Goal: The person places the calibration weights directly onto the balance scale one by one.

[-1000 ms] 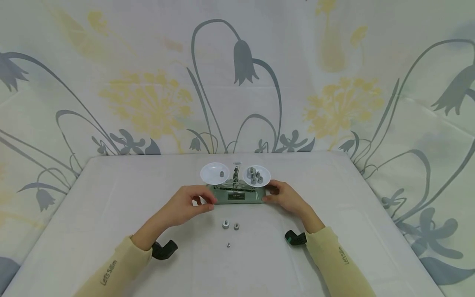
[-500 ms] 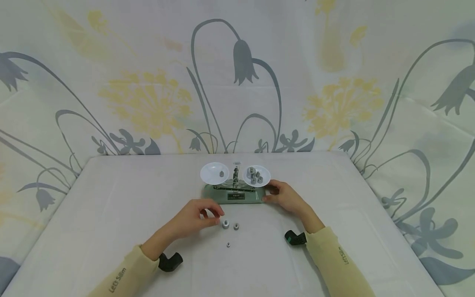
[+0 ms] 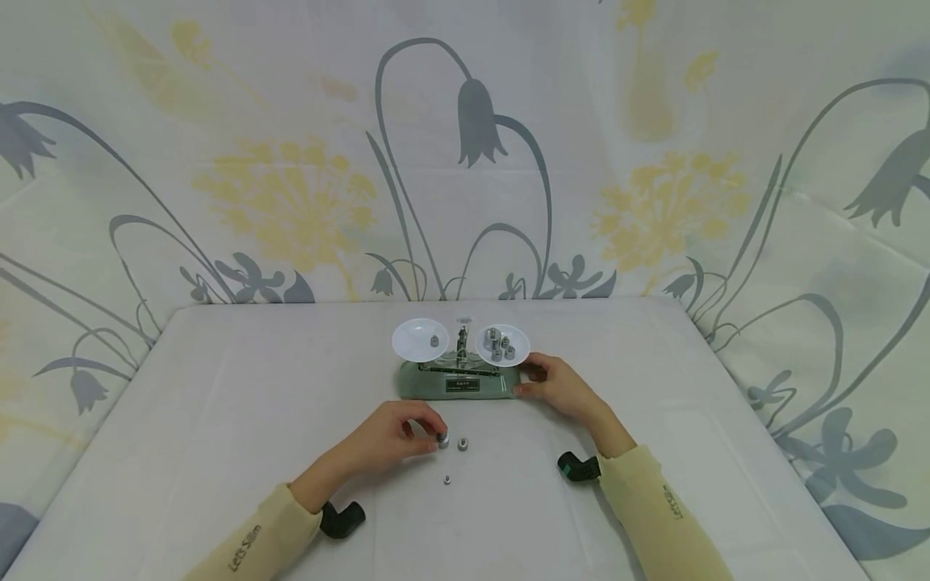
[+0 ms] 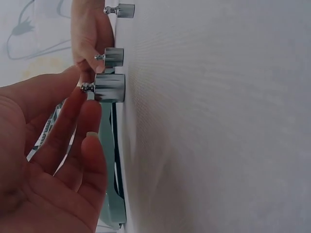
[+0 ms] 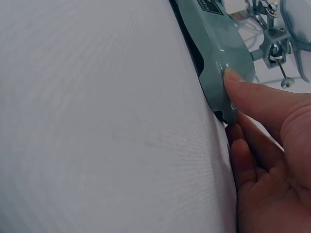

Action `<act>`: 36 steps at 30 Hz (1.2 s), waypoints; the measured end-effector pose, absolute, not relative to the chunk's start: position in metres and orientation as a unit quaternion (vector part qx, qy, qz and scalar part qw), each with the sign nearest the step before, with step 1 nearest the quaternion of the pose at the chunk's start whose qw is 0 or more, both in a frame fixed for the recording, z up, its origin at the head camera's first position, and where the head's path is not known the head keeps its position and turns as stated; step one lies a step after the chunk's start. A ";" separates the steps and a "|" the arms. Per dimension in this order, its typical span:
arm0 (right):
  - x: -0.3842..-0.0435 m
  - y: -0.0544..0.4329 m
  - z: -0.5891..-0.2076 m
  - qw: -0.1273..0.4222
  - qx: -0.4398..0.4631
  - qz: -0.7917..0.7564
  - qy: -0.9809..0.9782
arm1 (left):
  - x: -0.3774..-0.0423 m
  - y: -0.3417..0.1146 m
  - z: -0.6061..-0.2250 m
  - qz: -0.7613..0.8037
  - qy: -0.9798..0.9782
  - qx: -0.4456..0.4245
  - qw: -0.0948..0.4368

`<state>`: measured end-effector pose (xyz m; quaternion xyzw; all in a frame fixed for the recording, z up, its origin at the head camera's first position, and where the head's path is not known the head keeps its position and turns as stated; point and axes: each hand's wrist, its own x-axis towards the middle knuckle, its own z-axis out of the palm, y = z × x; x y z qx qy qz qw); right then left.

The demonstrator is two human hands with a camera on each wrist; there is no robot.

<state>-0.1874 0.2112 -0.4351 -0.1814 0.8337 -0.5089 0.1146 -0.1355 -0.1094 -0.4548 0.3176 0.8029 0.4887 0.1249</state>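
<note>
A small balance scale (image 3: 421,386) with a green base stands mid-table. At its right end my right hand (image 3: 563,389) grips the base, thumb on the front face and fingers curled behind, as the right wrist view shows. In front of the scale, my left hand (image 3: 388,436) has thumb and forefinger at the knob of a metal weight (image 4: 110,88), which stands upright on the table. Beyond it stand a smaller weight (image 3: 462,445) and a tiny weight (image 3: 446,480). The left pan (image 3: 410,343) carries one weight; several lie in the right pan (image 3: 522,343).
A white cloth covers the table (image 3: 276,363), and a flower-printed curtain (image 3: 465,202) hangs behind it. Black wrist-camera pieces show below each wrist, one beside the left sleeve (image 3: 254,541) and another at the right sleeve (image 3: 664,512).
My left hand has left the scale's left end and come down toward me and right, to the larger weight on the table. My right hand stays on the base.
</note>
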 end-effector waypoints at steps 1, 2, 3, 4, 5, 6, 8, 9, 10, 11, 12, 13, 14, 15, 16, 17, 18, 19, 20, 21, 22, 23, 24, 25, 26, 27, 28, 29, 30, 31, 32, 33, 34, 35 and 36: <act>-0.187 0.211 -0.435 0.114 -0.180 -0.508 0.835 | -0.136 -0.109 -0.455 0.488 0.803 0.317 0.126; -0.187 0.211 -0.435 0.114 -0.179 -0.506 0.836 | -0.136 -0.109 -0.455 0.487 0.804 0.317 0.128; -0.187 0.211 -0.435 0.113 -0.178 -0.505 0.837 | -0.136 -0.108 -0.455 0.486 0.804 0.317 0.128; -0.187 0.211 -0.435 0.113 -0.179 -0.503 0.838 | -0.137 -0.108 -0.455 0.485 0.805 0.316 0.130; -0.187 0.211 -0.435 0.113 -0.177 -0.503 0.839 | -0.137 -0.108 -0.455 0.484 0.806 0.316 0.131; -0.187 0.211 -0.435 0.113 -0.175 -0.503 0.839 | -0.137 -0.107 -0.455 0.482 0.806 0.316 0.133; -0.186 0.211 -0.434 0.115 -0.172 -0.504 0.839 | -0.138 -0.106 -0.455 0.478 0.808 0.317 0.136; -0.186 0.211 -0.434 0.116 -0.171 -0.505 0.838 | -0.138 -0.106 -0.455 0.477 0.808 0.317 0.138; -0.185 0.211 -0.434 0.117 -0.169 -0.506 0.838 | -0.138 -0.105 -0.455 0.476 0.808 0.317 0.140; -0.185 0.211 -0.433 0.117 -0.167 -0.508 0.837 | -0.139 -0.105 -0.455 0.475 0.808 0.318 0.142; -0.185 0.211 -0.433 0.117 -0.166 -0.508 0.837 | -0.139 -0.105 -0.455 0.475 0.808 0.318 0.145; -0.185 0.211 -0.433 0.117 -0.166 -0.508 0.837 | -0.139 -0.105 -0.455 0.474 0.808 0.318 0.147; -0.184 0.211 -0.432 0.117 -0.167 -0.508 0.837 | -0.139 -0.104 -0.454 0.473 0.808 0.318 0.149; -0.184 0.211 -0.432 0.116 -0.167 -0.507 0.838 | -0.139 -0.104 -0.454 0.473 0.808 0.318 0.151; -0.184 0.211 -0.432 0.115 -0.167 -0.508 0.837 | -0.139 -0.104 -0.454 0.472 0.808 0.318 0.153; -0.185 0.211 -0.433 0.114 -0.168 -0.507 0.838 | -0.140 -0.104 -0.454 0.472 0.808 0.317 0.155; -0.185 0.211 -0.433 0.114 -0.169 -0.506 0.838 | -0.140 -0.104 -0.454 0.471 0.808 0.317 0.157; -0.185 0.212 -0.433 0.114 -0.171 -0.505 0.839 | -0.140 -0.104 -0.454 0.471 0.808 0.317 0.158; -0.185 0.212 -0.433 0.113 -0.171 -0.504 0.839 | -0.140 -0.104 -0.454 0.470 0.808 0.317 0.160; -0.185 0.211 -0.433 0.113 -0.172 -0.503 0.840 | -0.141 -0.104 -0.454 0.470 0.808 0.317 0.161; -0.185 0.211 -0.433 0.112 -0.172 -0.503 0.840 | -0.141 -0.104 -0.453 0.470 0.807 0.318 0.161; -0.185 0.211 -0.434 0.111 -0.174 -0.501 0.840 | -0.142 -0.104 -0.453 0.468 0.807 0.321 0.161; -0.185 0.211 -0.434 0.111 -0.174 -0.501 0.840 | -0.142 -0.104 -0.453 0.466 0.807 0.325 0.161; -0.185 0.211 -0.434 0.110 -0.174 -0.502 0.840 | -0.142 -0.104 -0.453 0.465 0.806 0.330 0.160; -0.185 0.211 -0.434 0.109 -0.174 -0.503 0.840 | -0.143 -0.104 -0.454 0.461 0.806 0.334 0.160; -0.185 0.211 -0.434 0.109 -0.176 -0.503 0.839 | -0.143 -0.104 -0.454 0.459 0.806 0.339 0.160; -0.185 0.211 -0.434 0.110 -0.176 -0.503 0.839 | -0.144 -0.104 -0.455 0.455 0.807 0.342 0.159; -0.185 0.211 -0.434 0.111 -0.177 -0.504 0.838 | -0.144 -0.104 -0.455 0.451 0.807 0.345 0.161; -0.185 0.211 -0.434 0.111 -0.178 -0.504 0.838 | -0.144 -0.104 -0.455 0.449 0.808 0.346 0.162; -0.185 0.211 -0.434 0.111 -0.178 -0.504 0.838 | -0.144 -0.104 -0.456 0.445 0.809 0.348 0.160; -0.185 0.211 -0.434 0.112 -0.178 -0.504 0.838 | -0.145 -0.104 -0.456 0.442 0.811 0.347 0.161; -0.185 0.210 -0.434 0.112 -0.179 -0.503 0.838 | -0.145 -0.104 -0.456 0.440 0.812 0.347 0.161; -0.185 0.210 -0.434 0.112 -0.177 -0.503 0.838 | -0.145 -0.104 -0.457 0.438 0.813 0.348 0.160; -0.185 0.210 -0.434 0.112 -0.176 -0.503 0.839 | -0.145 -0.104 -0.456 0.438 0.813 0.349 0.159; -0.185 0.210 -0.434 0.112 -0.176 -0.503 0.839 | -0.145 -0.104 -0.456 0.439 0.812 0.350 0.159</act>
